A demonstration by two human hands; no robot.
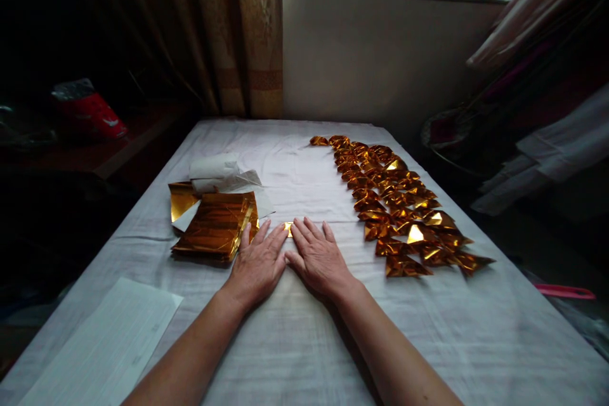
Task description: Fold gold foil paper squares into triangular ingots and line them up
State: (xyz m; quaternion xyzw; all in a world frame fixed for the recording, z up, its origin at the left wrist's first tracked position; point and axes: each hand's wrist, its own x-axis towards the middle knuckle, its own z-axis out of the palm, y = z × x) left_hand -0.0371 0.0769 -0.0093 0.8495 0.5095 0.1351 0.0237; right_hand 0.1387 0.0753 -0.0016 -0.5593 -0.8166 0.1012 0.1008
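The head camera looks down on a tabletop (pixel 295 342) covered with a pale, wrinkled cloth. Both of the person's bare forearms reach in from the bottom edge. The left hand (pixel 257 263) and the right hand (pixel 320 259) lie palm down, side by side, with fingers spread flat and released, gripping nothing. They press on a gold foil sheet (pixel 288 228), which is almost wholly hidden beneath them; only a small bright corner shows between the two sets of fingertips, near the middle of the tabletop.

Just left of the left hand sits a stack of gold foil sheets (pixel 216 228), its near corner close to the little finger. A single gold sheet (pixel 181 198) pokes out from behind the stack on its far left side. Crumpled white paper (pixel 216 171) rests at the stack's far edge, partly over it.

To the right of the right hand, a long band of folded gold foil pieces (pixel 394 203) runs from near the far edge of the tabletop toward the person, laid in overlapping rows. The nearest pieces lie near the right hand but apart from it.

A white printed sheet (pixel 104 342) lies at the near left corner of the tabletop. Beyond the tabletop hang a patterned curtain (pixel 238 32) and a pale wall below a window sill. A red bag (pixel 92 114) sits in the dim area at left.
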